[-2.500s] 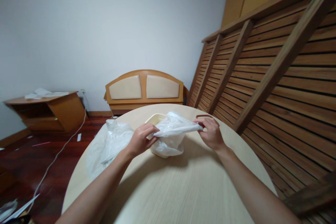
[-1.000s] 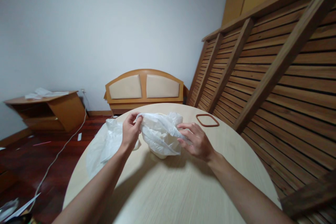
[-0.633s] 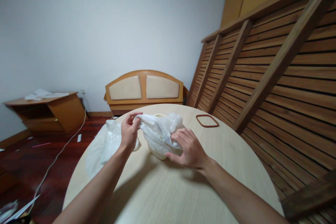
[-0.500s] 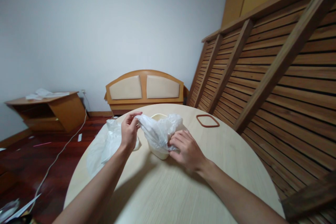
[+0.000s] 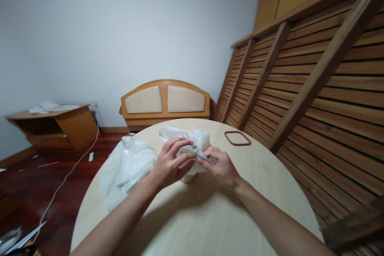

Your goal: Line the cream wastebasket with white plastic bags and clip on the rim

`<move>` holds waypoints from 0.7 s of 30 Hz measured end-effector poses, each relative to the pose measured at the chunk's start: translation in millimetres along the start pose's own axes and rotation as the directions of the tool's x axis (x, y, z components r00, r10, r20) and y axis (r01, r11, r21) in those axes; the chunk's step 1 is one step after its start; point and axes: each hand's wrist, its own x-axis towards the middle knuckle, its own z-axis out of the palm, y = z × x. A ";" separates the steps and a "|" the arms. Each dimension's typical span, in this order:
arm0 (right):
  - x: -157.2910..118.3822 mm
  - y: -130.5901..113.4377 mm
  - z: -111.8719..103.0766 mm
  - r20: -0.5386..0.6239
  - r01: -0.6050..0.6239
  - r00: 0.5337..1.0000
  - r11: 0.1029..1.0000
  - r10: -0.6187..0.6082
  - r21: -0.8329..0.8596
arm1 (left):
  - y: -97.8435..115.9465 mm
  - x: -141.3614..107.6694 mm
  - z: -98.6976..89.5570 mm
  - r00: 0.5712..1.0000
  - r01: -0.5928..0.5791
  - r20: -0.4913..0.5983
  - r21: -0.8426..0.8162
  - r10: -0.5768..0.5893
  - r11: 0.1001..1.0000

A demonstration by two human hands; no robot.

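Observation:
A thin white plastic bag [image 5: 201, 137] is bunched over a pale cream container [image 5: 187, 178], whose lower end shows beneath it. My right hand [image 5: 220, 166] pinches a gathered edge of the bag on its near right side. Curved around the bag from the left, my left hand [image 5: 175, 160] has its fingers apart, with the fingertips at the plastic; whether they grip it is hard to tell. Most of the container is hidden by the bag and my hands.
Another crumpled translucent bag [image 5: 132, 164] lies on the round table [image 5: 255, 208] at the left. A brown rounded-square frame [image 5: 237, 138] rests toward the back right. Wooden slatted panels [image 5: 336, 100] lean beyond the table's right edge.
My left hand has left the bag's upper left part and moved right and down, close to my right hand. My right hand has shifted slightly right, drawing a narrow fold of plastic.

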 end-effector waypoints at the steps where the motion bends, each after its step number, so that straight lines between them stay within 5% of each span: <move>1: -0.1 -0.2 -0.4 0.006 -0.004 1.000 1.000 0.003 0.008 | 0.2 0.3 1.3 1.000 0.021 0.010 -0.006 -0.021 1.000; 6: 1.4 -0.2 -4.3 0.058 0.002 0.998 1.000 -0.002 0.011 | -1.3 0.3 1.8 0.997 0.071 0.014 -0.039 -0.070 0.997; 13: -0.9 13.4 -9.7 0.028 -0.052 0.998 0.999 0.052 -0.003 | -5.2 3.5 -3.9 0.968 0.185 -0.146 -0.130 -0.204 0.974; 21: 0.8 14.3 -14.3 0.070 0.094 0.994 0.992 -0.089 -0.080 | -11.4 2.4 -3.3 0.902 0.331 -0.226 -0.184 -0.368 0.925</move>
